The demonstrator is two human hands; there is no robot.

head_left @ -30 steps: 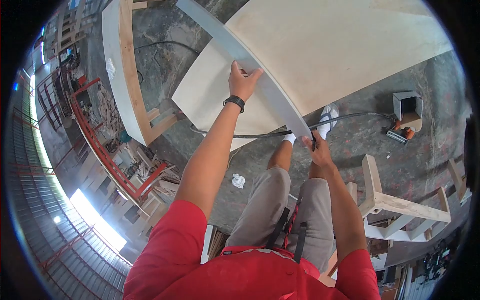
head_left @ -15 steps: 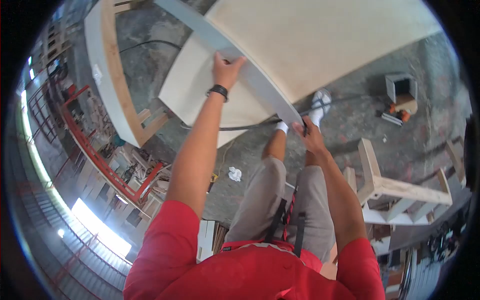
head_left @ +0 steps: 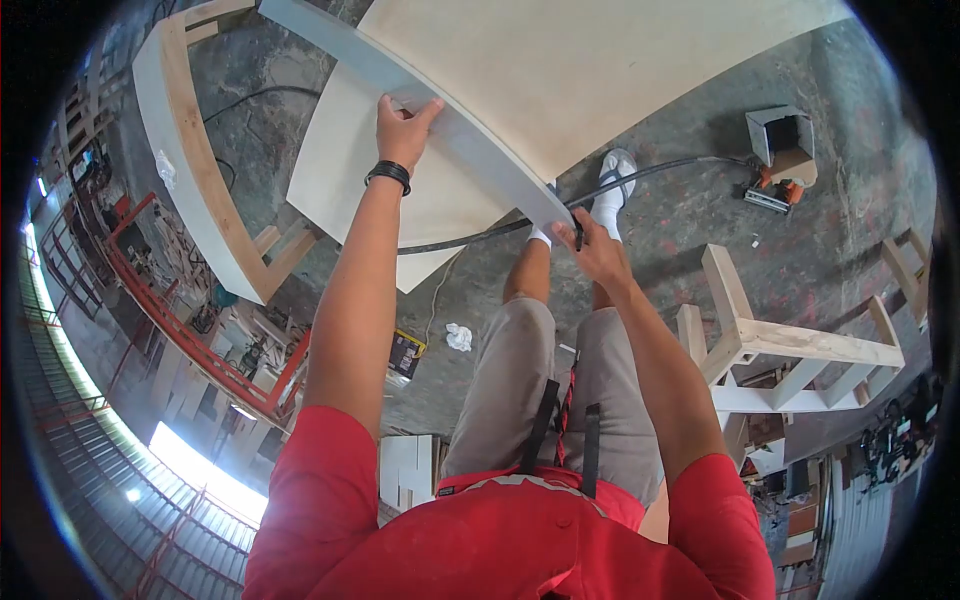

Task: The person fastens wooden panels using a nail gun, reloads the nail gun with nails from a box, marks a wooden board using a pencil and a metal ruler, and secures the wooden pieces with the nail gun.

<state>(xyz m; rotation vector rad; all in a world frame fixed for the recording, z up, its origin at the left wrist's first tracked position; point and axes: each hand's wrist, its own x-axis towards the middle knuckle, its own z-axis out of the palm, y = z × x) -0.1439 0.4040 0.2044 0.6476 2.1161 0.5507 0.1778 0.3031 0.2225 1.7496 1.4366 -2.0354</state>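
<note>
I am keeping my left hand [head_left: 405,135] clamped on one long, smooth grey strip [head_left: 475,145], my right hand [head_left: 597,255] gripping its near end. The strip is crossing over smooth, curved-edged cream sheeting [head_left: 600,70].

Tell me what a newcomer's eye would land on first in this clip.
Probably the long grey-blue strip slanting across the upper middle, with the left hand partway along it and the right hand at its near end. Next, the large pale sheet beyond it, filling the top centre. Then the bright red shirt at the bottom, and the small orange-and-silver tool on the floor at right.
</note>
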